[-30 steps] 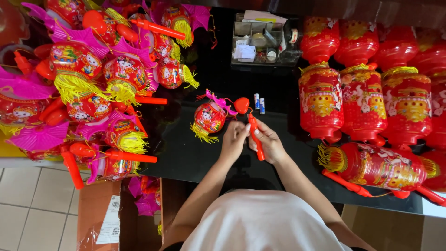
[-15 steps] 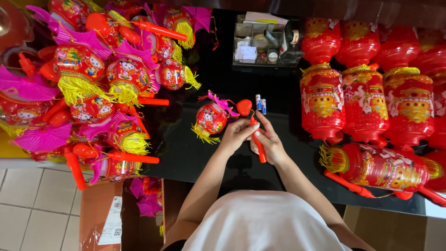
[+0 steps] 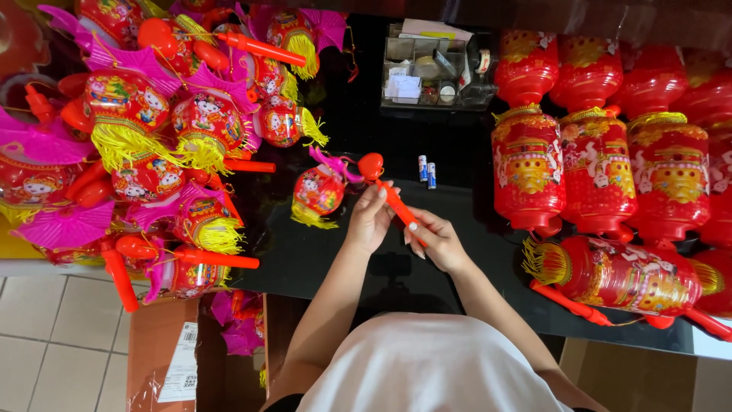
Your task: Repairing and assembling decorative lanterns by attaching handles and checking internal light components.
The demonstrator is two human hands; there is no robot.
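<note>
A small round red lantern (image 3: 319,191) with a yellow tassel and pink fins lies on the black table (image 3: 305,252), hung from a red plastic handle stick (image 3: 390,197). Both my hands grip that stick: my left hand (image 3: 370,219) holds its upper part near the heart-shaped end, my right hand (image 3: 435,239) holds its lower end. Two small white and blue batteries (image 3: 426,171) lie on the table just beyond the stick.
A heap of similar round lanterns with pink fins and red sticks (image 3: 152,130) fills the left. Tall red cylinder lanterns (image 3: 602,152) stand at the right, one lying flat (image 3: 625,276). A clear organiser tray (image 3: 435,69) sits at the back. A cardboard box (image 3: 164,358) stands on the tiled floor.
My hands and the stick have shifted slightly on the table; my right hand has slid lower along the stick. The lantern stays beside my left hand.
</note>
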